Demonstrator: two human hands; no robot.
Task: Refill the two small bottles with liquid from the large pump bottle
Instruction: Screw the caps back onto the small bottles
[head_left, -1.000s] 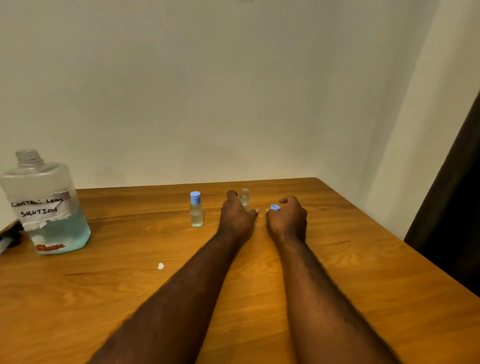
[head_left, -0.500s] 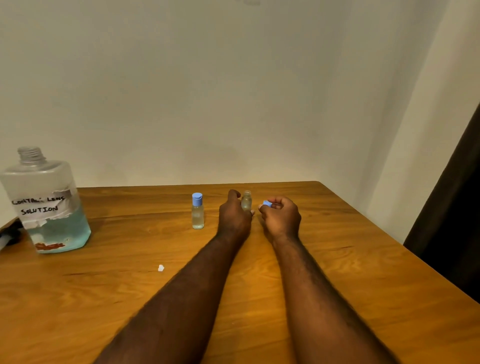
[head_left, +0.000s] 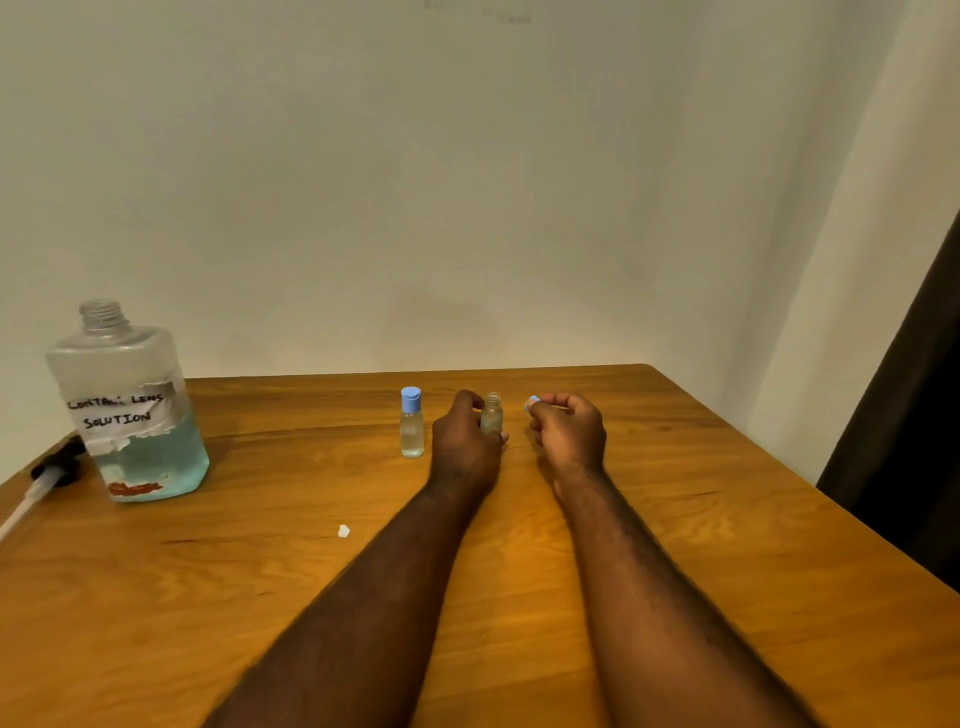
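Note:
A large clear bottle (head_left: 130, 415) labelled "contact lens solution", a third full of blue liquid, stands uncapped at the far left of the wooden table (head_left: 727, 545). Its black pump head (head_left: 54, 470) lies beside it. One small bottle (head_left: 411, 423) with a blue cap stands upright near the table's back. Just right of it, my left hand (head_left: 465, 441) grips the second small bottle (head_left: 491, 413), which is uncapped. My right hand (head_left: 569, 434) pinches that bottle's blue cap (head_left: 532, 402) a little to the right of the bottle.
A small white scrap (head_left: 343, 530) lies on the table left of my left forearm. A pale wall stands right behind the table. A dark curtain (head_left: 909, 415) hangs past the table's right edge.
My right hand has carried the blue cap up and to the right, away from the uncapped bottle. My left hand keeps its hold on the bottle.

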